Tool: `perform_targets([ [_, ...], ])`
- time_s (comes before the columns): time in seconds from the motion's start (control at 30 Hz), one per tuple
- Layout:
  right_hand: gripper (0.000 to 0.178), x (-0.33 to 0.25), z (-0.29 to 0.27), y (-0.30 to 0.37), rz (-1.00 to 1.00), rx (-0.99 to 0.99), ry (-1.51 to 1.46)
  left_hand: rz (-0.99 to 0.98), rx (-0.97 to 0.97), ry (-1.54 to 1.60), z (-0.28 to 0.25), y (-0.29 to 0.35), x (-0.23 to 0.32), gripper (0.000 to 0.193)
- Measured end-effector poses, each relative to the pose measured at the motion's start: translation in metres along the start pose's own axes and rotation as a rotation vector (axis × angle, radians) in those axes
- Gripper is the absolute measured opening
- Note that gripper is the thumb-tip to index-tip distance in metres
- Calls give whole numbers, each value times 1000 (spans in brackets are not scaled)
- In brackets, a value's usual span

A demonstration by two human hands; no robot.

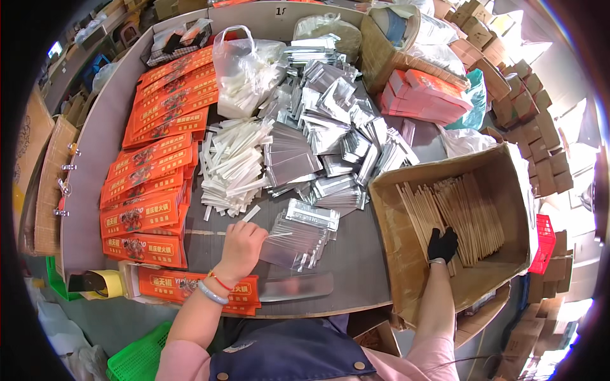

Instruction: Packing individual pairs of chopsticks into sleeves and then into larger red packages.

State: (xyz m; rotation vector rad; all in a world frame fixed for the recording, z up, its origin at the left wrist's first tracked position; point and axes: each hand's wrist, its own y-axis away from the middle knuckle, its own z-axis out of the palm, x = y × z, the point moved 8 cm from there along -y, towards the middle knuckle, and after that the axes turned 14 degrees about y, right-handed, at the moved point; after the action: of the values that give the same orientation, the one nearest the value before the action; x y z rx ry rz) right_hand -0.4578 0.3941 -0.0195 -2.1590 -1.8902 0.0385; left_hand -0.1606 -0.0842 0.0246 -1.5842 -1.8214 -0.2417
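Note:
My bare left hand (243, 246) is above the table with fingers bent together. Its fingertips are at the left edge of a stack of clear plastic sleeves (298, 232); whatever they pinch is hidden. Inside a cardboard box (410, 279), my right hand (442, 246) in a black glove closes around some wooden chopsticks (467, 216), which lie side by side. Below my left wrist sit orange printed paper sleeves (166, 284) at the table's front edge, with one long clear sleeve (297, 287) extending to their right. Narrow white paper-wrapped packets (235, 165) are heaped just beyond my left hand.
Stacks of orange sleeves (149, 168) line the left side of the table. A clear bag of white packets (248, 76) and heaped silvery packets (330, 108) occupy its far middle. At the right stand an orange-and-pink bundle (422, 95) and another carton (381, 57). The table has a raised rim (95, 140).

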Motion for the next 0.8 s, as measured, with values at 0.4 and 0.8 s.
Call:
perform_targets([
  [0.4,48,-44,-54,78,-172,219,-79,20,-220,116,15,22,7,45],
  [0.8,23,-75,-61,135,-394,-31,296,82,-116,193,0,22,16,50],
])
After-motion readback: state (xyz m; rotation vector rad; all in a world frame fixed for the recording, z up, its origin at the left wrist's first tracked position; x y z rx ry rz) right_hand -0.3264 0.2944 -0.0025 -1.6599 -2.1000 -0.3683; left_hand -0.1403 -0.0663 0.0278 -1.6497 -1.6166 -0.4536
